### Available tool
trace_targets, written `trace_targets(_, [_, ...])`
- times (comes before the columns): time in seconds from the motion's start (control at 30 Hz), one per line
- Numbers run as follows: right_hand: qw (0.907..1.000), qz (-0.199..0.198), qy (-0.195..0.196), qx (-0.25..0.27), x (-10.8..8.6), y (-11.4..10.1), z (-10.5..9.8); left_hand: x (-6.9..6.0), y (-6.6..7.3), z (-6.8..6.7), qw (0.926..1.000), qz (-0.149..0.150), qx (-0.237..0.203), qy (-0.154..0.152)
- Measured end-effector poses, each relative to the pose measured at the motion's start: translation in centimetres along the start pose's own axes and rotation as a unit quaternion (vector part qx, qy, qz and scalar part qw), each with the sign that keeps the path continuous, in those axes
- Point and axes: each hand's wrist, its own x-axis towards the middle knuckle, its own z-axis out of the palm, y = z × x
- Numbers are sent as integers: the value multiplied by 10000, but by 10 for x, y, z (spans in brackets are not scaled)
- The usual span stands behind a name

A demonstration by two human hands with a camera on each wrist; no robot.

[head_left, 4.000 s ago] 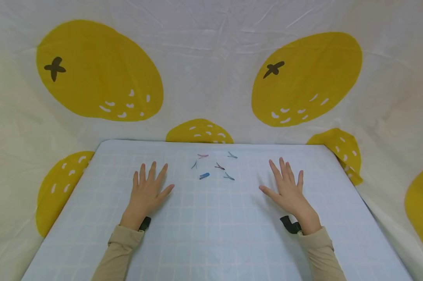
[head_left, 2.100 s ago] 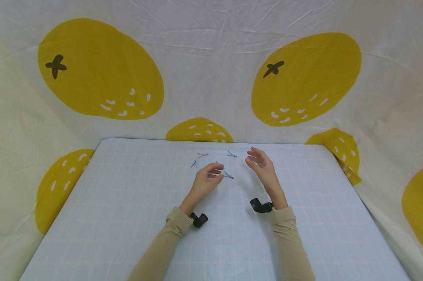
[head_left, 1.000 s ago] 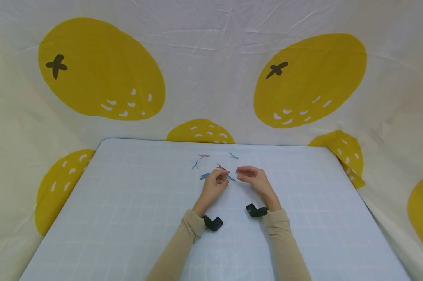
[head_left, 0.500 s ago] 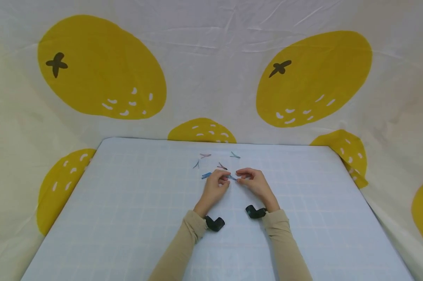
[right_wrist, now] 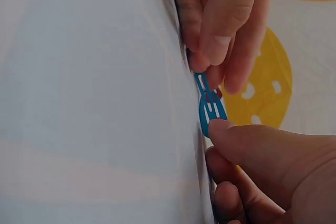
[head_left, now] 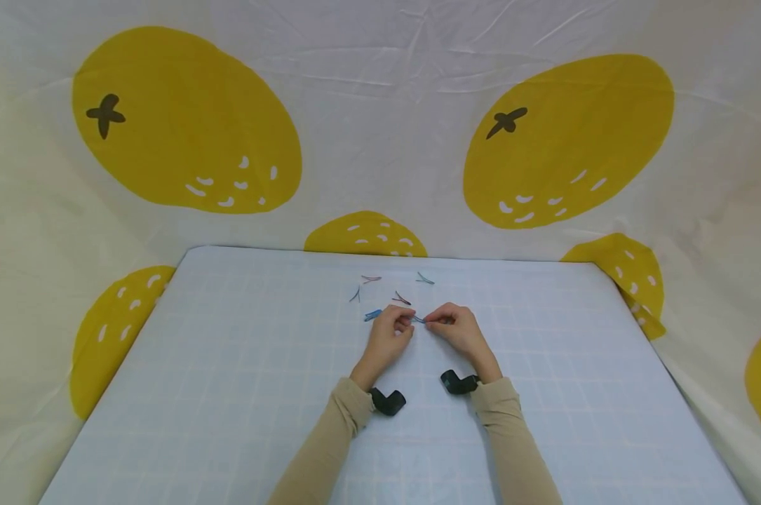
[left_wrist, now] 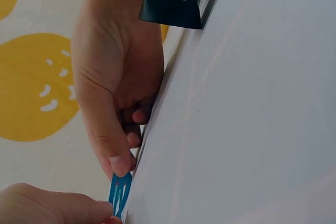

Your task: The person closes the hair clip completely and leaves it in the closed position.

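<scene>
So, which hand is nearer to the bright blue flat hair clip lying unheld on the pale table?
The left hand: it is immediately right of the bright blue clip; the right hand is farther right, beyond the left.

The right hand (right_wrist: 273, 166) hid one end of the blue clip (right_wrist: 212, 111); the left wrist view cut off the left hand (left_wrist: 50, 205). The surface (head_left: 229, 421) lost its near edge out of frame; two clips (head_left: 425, 278) by its far edge were too small for detail.

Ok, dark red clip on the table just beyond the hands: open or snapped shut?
Open: in the head view, the dark red clip shows two arms splayed in a V, meeting at its right end.
</scene>
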Motion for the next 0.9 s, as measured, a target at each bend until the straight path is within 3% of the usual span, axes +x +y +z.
trace_targets(0.1, [9999,-115,18,11,1,-1,-1,1,0,-1,9999,79,65,100])
trace_targets(0.43, [9997,-147,-202,34,-3,3,-1,-2,4,-2,9978,-257,616,11])
trace_targets(0.67, [9993,-214,-297,114,-5,7,-4,-4,2,2,9980,-95,622,5])
trace_targets(0.9, [9984,-205,-495,155,-2,6,-5,-2,5,1,9973,-148,725,22])
